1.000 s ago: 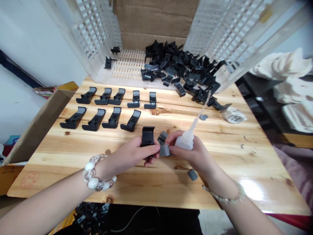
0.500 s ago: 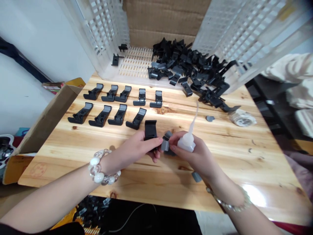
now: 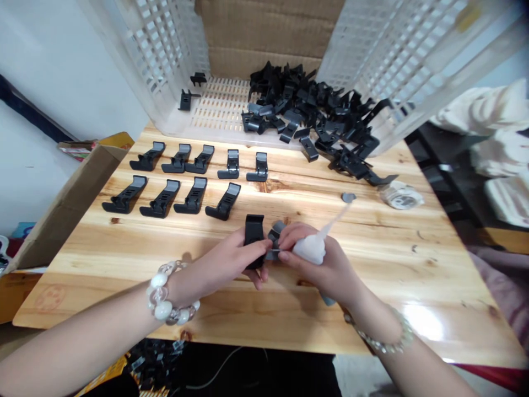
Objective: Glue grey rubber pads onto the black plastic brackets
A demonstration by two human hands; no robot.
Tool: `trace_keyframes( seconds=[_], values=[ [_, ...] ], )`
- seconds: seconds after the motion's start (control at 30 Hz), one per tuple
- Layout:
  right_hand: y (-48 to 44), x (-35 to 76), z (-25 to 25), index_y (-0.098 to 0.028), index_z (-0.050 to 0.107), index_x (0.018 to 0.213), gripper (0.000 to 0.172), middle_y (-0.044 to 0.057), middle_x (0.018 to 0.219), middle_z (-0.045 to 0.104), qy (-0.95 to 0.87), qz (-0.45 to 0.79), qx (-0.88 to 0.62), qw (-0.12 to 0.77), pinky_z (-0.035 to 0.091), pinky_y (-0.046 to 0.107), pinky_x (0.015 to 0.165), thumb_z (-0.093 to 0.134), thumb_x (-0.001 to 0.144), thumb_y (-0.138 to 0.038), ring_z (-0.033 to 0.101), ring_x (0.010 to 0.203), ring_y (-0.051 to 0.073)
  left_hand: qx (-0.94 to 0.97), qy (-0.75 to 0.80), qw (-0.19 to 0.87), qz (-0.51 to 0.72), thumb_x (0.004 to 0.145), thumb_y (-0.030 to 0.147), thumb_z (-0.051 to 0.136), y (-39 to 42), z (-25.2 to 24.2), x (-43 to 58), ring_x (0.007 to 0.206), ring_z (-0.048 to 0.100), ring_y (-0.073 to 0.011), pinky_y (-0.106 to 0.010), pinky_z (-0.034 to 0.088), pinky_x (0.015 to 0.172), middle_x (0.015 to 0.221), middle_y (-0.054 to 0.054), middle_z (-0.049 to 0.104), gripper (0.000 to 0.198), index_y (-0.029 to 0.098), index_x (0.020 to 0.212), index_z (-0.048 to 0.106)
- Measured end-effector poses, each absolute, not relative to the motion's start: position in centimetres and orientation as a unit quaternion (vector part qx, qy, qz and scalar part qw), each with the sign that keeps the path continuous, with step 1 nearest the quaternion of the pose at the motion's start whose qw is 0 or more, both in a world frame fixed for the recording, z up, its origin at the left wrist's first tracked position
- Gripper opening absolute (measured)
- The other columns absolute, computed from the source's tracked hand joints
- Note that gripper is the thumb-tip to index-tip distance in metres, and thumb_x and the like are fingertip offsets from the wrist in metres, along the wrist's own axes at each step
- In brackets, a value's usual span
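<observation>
My left hand (image 3: 231, 260) is closed on a black plastic clip (image 3: 253, 230) held just above the wooden table (image 3: 413, 264). My right hand (image 3: 320, 264) grips a small white squeeze bottle (image 3: 311, 248) whose long nozzle points up and to the right; its fingertips also pinch a small grey pad (image 3: 273, 236) against the clip. Another grey pad (image 3: 327, 300) peeks out from under my right wrist. Both wrists wear bead bracelets.
Two rows of finished black clips (image 3: 192, 179) with grey pads lie at the table's left. A tipped white lattice crate (image 3: 223, 110) spills a pile of black clips (image 3: 314, 118). A loose grey pad (image 3: 348, 197) and a tape roll (image 3: 400, 197) lie right. A cardboard box (image 3: 66, 207) stands left.
My right hand has tilted the bottle so its nozzle leans further right, and has pressed the grey pad closer to the clip. The left hand has kept hold of the clip.
</observation>
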State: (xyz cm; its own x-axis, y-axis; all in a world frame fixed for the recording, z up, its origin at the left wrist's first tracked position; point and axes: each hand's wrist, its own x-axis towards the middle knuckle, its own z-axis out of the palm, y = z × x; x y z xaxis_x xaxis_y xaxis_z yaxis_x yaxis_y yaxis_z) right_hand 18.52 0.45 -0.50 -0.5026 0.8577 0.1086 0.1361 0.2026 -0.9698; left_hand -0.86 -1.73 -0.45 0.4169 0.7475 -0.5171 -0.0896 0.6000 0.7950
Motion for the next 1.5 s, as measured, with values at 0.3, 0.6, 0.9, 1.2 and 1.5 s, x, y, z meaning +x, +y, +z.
trace_keyframes(
  seconds=[0.3, 0.6, 0.9, 1.2, 1.5],
  values=[
    [0.4, 18.6, -0.1, -0.02, 0.064, 0.075, 0.016, -0.002, 0.069, 0.059, -0.571, 0.61, -0.438, 0.332, 0.041, 0.026, 0.059, 0.076, 0.075, -0.029, 0.053, 0.064, 0.012, 0.469, 0.43, 0.735, 0.235, 0.091, 0.029, 0.057, -3.1, -0.4, -1.0, 0.093, 0.065, -0.0188, -0.037, 0.063, 0.072, 0.115, -0.008, 0.053, 0.042, 0.026, 0.126, 0.034],
    [-0.1, 18.0, 0.2, -0.021, 0.061, 0.074, 0.015, -0.002, 0.067, 0.062, -0.564, 0.648, -0.396, 0.325, 0.047, 0.026, 0.059, 0.073, 0.079, -0.026, 0.06, 0.061, 0.012, 0.481, 0.41, 0.74, 0.23, 0.094, 0.037, 0.055, -3.1, -0.1, -1.0, 0.088, 0.069, -0.0181, -0.045, 0.057, 0.088, 0.103, -0.006, 0.061, 0.042, 0.023, 0.126, 0.032],
    [-0.4, 17.8, -0.7, -0.022, 0.057, 0.087, 0.02, -0.003, 0.07, 0.059, -0.568, 0.588, -0.439, 0.373, 0.047, 0.024, 0.055, 0.073, 0.079, -0.03, 0.057, 0.059, 0.011, 0.459, 0.387, 0.748, 0.281, 0.098, 0.046, 0.044, -2.7, 0.0, -0.4, 0.075, 0.067, -0.0151, -0.034, 0.061, 0.071, 0.087, -0.002, 0.059, 0.029, 0.02, 0.109, 0.039],
    [2.1, 19.9, 0.1, -0.024, 0.06, 0.103, 0.029, 0.0, 0.087, 0.062, -0.457, 0.614, -0.448, 0.463, 0.051, 0.02, 0.053, 0.072, 0.081, -0.037, 0.063, 0.073, 0.012, 0.43, 0.388, 0.744, 0.332, 0.098, 0.037, 0.048, -2.1, 0.2, -0.9, 0.075, 0.065, -0.0124, -0.025, 0.058, 0.061, 0.094, -0.002, 0.061, 0.018, 0.021, 0.103, 0.044],
    [2.7, 20.6, 1.0, -0.017, 0.068, 0.086, 0.027, 0.003, 0.072, 0.065, -0.379, 0.574, -0.462, 0.56, 0.041, 0.018, 0.038, 0.065, 0.084, -0.044, 0.054, 0.051, 0.008, 0.431, 0.389, 0.749, 0.319, 0.097, 0.037, 0.049, -2.1, -0.3, -0.8, 0.072, 0.066, -0.0132, -0.025, 0.059, 0.058, 0.093, -0.002, 0.061, 0.021, 0.021, 0.109, 0.044]
  ],
)
